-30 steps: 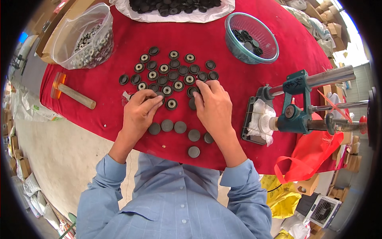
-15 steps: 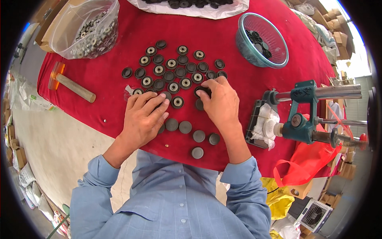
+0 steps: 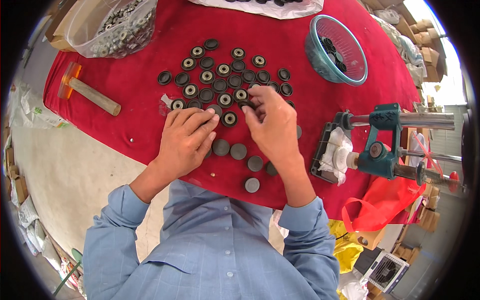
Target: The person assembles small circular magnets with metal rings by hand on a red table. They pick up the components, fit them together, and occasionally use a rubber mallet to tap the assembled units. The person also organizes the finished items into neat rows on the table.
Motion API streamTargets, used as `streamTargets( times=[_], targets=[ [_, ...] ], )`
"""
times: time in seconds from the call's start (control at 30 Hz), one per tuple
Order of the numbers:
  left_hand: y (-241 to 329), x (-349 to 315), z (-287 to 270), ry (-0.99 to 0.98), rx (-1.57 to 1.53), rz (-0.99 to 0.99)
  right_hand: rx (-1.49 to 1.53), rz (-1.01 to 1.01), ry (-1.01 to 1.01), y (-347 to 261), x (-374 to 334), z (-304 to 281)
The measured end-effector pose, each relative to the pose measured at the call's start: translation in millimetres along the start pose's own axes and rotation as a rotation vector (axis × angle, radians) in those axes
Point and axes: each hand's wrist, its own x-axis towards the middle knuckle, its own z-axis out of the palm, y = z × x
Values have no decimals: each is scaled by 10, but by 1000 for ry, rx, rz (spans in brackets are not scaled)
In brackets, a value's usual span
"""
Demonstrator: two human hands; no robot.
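Several round black caps, such as the cap [image 3: 219, 85], lie dish side up on the red cloth in front of my hands. Some hold a metal bearing [image 3: 229, 118] with a hole in its centre. My right hand [image 3: 274, 122] pinches a dark cap [image 3: 245, 104] between thumb and fingers, just above the cluster. My left hand [image 3: 186, 134] rests at the cluster's near left side, fingers stretched out and thumb apart. Its fingertips touch a grey cap [image 3: 215, 110] lying flat side up. More flat-side-up caps [image 3: 237, 151] lie between my forearms; my hands partly hide some.
An orange-headed hammer [image 3: 95, 97] lies at left, below a clear bag of metal parts [image 3: 120, 37]. A teal basket [image 3: 312, 55] holding black caps stands at far right. A green hand press [image 3: 382, 142] occupies the right side, with a red bag [image 3: 375, 205] beside it.
My right hand has shifted slightly left, carrying its cap to the bearing-filled caps. My left hand stays by the same grey cap. The whole view has shifted a little.
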Motion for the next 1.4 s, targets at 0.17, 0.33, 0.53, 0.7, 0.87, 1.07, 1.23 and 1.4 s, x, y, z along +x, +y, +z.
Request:
streamTargets(
  times=[0.17,0.33,0.53,0.7,0.87,1.07,1.23,1.4],
  targets=[
    [-1,12,-10,11,-41,-10,-388,-366,3,30,-198,165],
    [-5,18,-11,16,-43,-15,-465,-383,-65,17,-367,234],
    [-18,-4,1,44,-72,-19,-536,-433,-102,-35,-492,208],
    [-111,57,-64,140,-100,-73,-643,-383,-121,-44,-715,234],
    [-264,374,-81,126,116,-154,-728,-352,-116,-144,-786,261],
    [-399,491,-21,53,97,-108,-628,-348,-68,-114,-769,215],
    [-417,541,-40,92,-39,-85,-377,-276,-2,-107,-391,68],
    [-470,458,-173,139,-403,-349,-361,-274,25,-19,184,214]
  ],
)
